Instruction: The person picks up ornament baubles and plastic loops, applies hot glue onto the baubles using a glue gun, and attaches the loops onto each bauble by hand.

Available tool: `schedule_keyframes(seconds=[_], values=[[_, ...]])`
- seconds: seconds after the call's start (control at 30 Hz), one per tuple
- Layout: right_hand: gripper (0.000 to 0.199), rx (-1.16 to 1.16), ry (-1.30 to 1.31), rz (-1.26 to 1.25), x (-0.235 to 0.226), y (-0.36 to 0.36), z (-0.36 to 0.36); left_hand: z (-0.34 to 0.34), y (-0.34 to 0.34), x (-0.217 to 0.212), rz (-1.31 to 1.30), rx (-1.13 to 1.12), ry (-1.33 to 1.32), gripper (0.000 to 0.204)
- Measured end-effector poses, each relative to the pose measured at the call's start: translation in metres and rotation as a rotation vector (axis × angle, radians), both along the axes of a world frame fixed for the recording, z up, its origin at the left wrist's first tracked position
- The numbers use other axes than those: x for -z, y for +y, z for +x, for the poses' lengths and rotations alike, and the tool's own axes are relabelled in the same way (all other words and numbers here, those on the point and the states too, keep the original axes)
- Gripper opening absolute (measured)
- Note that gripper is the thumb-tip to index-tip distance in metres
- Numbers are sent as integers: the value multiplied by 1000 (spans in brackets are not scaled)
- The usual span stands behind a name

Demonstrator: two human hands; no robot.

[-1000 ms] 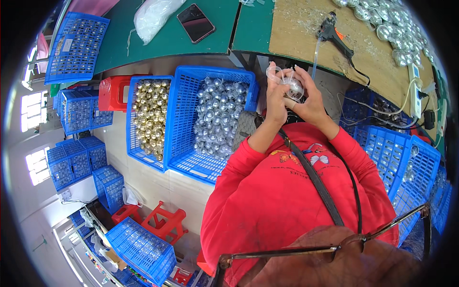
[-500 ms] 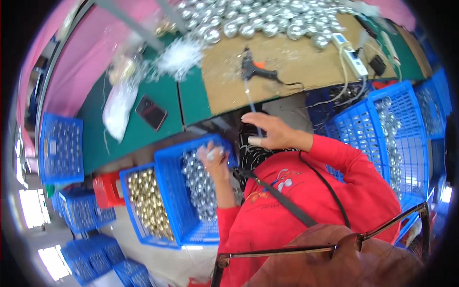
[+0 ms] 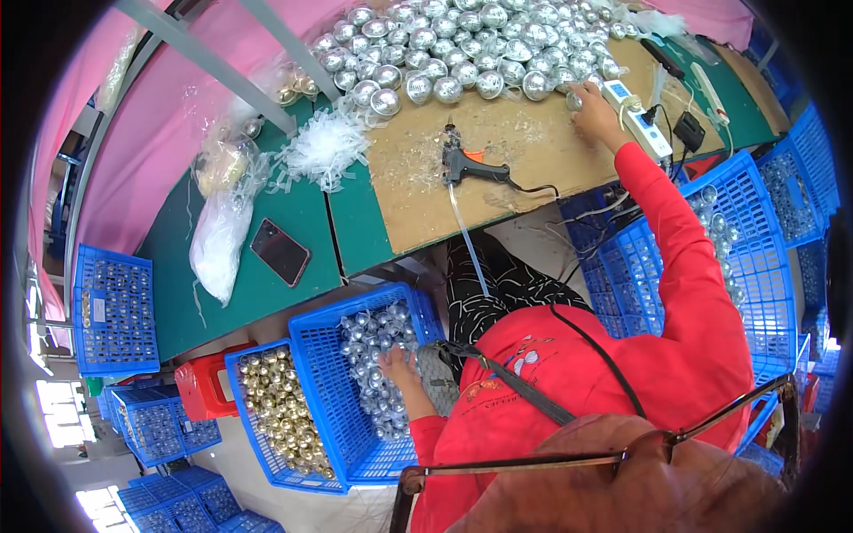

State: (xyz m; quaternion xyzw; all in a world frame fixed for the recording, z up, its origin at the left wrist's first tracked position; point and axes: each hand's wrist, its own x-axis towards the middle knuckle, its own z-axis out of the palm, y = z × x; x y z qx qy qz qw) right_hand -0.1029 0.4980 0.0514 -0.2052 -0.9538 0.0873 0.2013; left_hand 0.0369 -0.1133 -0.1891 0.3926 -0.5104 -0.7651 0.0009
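My left hand (image 3: 397, 366) is down inside a blue crate (image 3: 322, 404) by my left knee, fingers spread on the silver balls (image 3: 373, 342) that fill it. My right hand (image 3: 593, 99) is stretched out to the far right of the bench. Its fingertips touch the edge of a big heap of silver balls (image 3: 462, 49) lying on the brown board (image 3: 418, 200). Whether those fingers have closed on a ball is hidden. Both sleeves are red.
A black and orange glue gun (image 3: 468, 164) lies on the board. A phone (image 3: 280, 251), a white bag (image 3: 218, 240) and plastic scraps (image 3: 324, 147) sit on the green bench. A gold-ball crate (image 3: 271, 409), a red box (image 3: 204, 388), a power strip (image 3: 635, 120) and more blue crates (image 3: 755, 249) surround me.
Both hands held one silver ball together; they have parted. The left hand dropped into the silver-ball crate. The right hand reached out to the heap on the bench.
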Motion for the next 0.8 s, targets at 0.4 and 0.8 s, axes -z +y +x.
schedule_keyframes(seconds=[0.4, 0.8], values=[[57, -433, 160, -462, -65, -97, 50, -40, 86, -185, -316, 316, 611, 46], [60, -840, -356, -1314, -77, -238, 68, -95, 164, -276, -857, 683, 1320, 40]])
